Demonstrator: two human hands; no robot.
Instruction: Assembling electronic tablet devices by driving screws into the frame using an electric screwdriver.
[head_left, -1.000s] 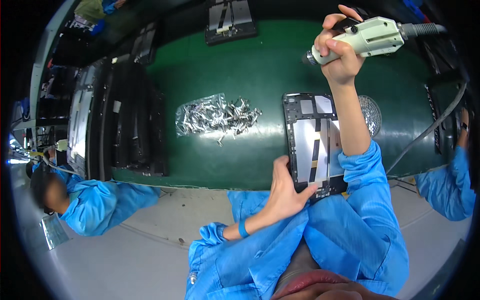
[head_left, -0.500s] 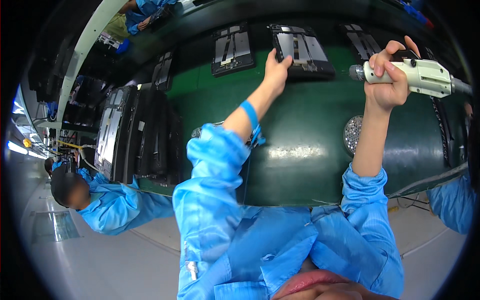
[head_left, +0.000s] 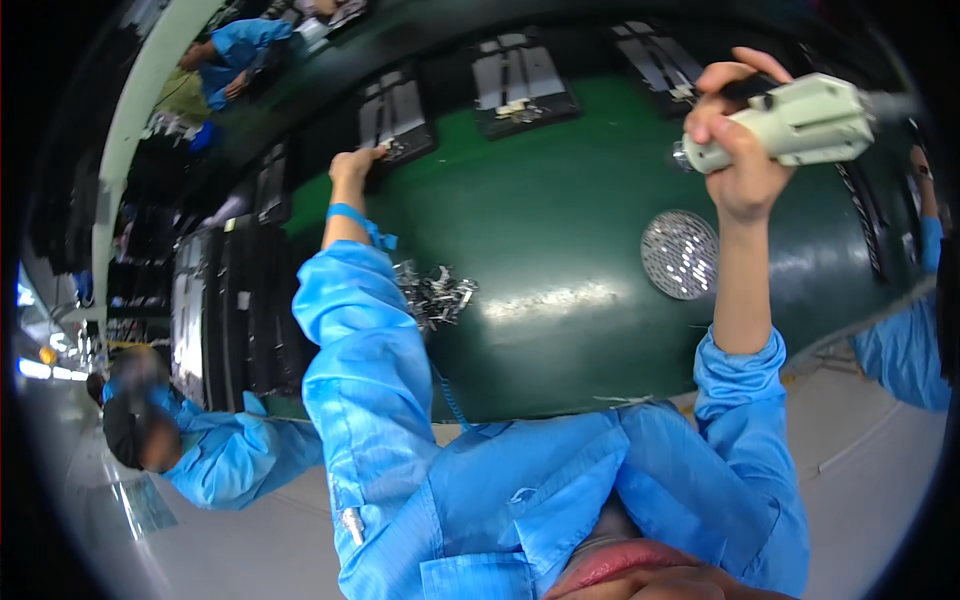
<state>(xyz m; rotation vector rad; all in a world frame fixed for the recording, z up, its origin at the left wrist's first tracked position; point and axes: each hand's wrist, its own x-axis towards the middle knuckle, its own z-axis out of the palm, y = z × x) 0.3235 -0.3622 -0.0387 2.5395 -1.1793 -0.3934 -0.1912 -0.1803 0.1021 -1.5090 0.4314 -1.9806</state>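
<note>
My left hand [head_left: 357, 163] reaches far left, its fingers closed at the near left corner of a flat, opened tablet-like device [head_left: 399, 112]. That device is black with silvery panels and a dark strip; the exact finger contact is partly hidden. Raised over the right of the bench, my right hand [head_left: 745, 165] is wrapped round a cream electric screwdriver [head_left: 805, 118]. The tool lies nearly level, its tip pointing left and a grey cord leaving its right end. A blue band circles my left wrist.
Similar devices lie at the back middle [head_left: 518, 85], back right [head_left: 657, 65] and far left [head_left: 272, 185]. A stack of black devices [head_left: 235, 310] stands left. On the green bench [head_left: 530, 360] are a heap of small metal parts [head_left: 437, 295] and a round metal dish [head_left: 680, 255]. Co-worker [head_left: 235, 450] at left.
My left hand has left the device at the middle and moved left to another one. My right hand keeps the screwdriver, slightly higher and further left in view. The whole view has shifted.
</note>
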